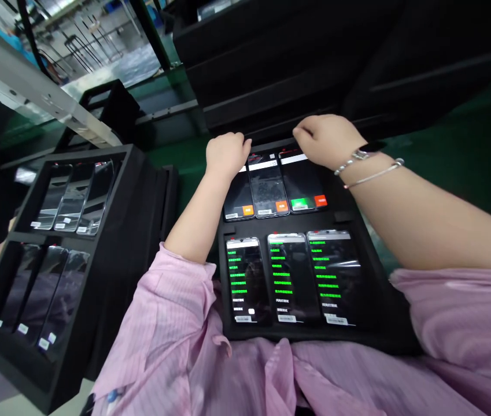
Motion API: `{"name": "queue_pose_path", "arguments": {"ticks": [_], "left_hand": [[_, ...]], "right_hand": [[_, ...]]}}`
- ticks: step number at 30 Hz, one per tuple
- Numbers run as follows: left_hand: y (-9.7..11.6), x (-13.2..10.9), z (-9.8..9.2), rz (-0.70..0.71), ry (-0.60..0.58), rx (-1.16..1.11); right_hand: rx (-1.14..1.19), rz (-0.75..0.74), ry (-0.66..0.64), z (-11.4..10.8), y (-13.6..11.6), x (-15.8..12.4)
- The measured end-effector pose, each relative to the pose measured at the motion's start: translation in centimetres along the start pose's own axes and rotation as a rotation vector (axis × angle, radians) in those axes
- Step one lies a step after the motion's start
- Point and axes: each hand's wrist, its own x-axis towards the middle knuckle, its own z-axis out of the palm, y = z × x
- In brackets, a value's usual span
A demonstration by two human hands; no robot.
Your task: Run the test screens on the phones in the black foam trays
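Note:
A black tray lies across my lap with two rows of three phones. My left hand is closed at the upper left phone, fingertips turned down out of sight. Curled over the top of the upper right phone is my right hand; what its fingers grip, if anything, is hidden. Between them the upper middle phone shows an orange button. Green text lists light up the lower left phone, the lower middle phone and the lower right phone.
At left stands another black tray with dark phones, small white labels on them. Large black trays or bins block the far side. A pale metal post slants across the upper left. Green surface shows behind my left hand.

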Motion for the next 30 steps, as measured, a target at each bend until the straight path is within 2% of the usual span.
{"name": "queue_pose_path", "arguments": {"ticks": [4, 9, 13, 17, 21, 26, 28, 30], "left_hand": [[0.0, 0.2, 1.6, 0.08, 0.051, 0.05], [0.0, 0.0, 3.0, 0.11, 0.047, 0.008], [0.5, -0.2, 3.1, 0.104, 0.057, -0.012], [0.3, -0.3, 3.2, 0.101, 0.063, -0.016], [-0.5, -0.3, 4.0, 0.095, 0.117, -0.04], [-1.2, 0.4, 4.7, 0.101, 0.169, -0.101], [-1.7, 0.1, 4.3, 0.087, 0.244, -0.187], [-2.5, -1.3, 3.6, 0.061, 0.342, -0.295]], "right_hand": [[-0.149, -0.057, -0.028, 2.5, 0.5, 3.1], [-0.258, -0.106, -0.007, 4.1, 1.2, 3.1], [-0.281, -0.173, -0.009, 3.4, 0.4, 2.9], [-0.281, -0.188, -0.099, 2.5, -3.6, 3.1], [-0.333, -0.284, -0.188, 3.1, -6.5, 3.3], [-0.336, -0.316, -0.154, 4.4, -6.4, 3.5], [-0.316, -0.276, -0.129, 3.6, -6.4, 3.4], [-0.244, -0.196, -0.064, 1.8, -6.5, 2.4]]}}
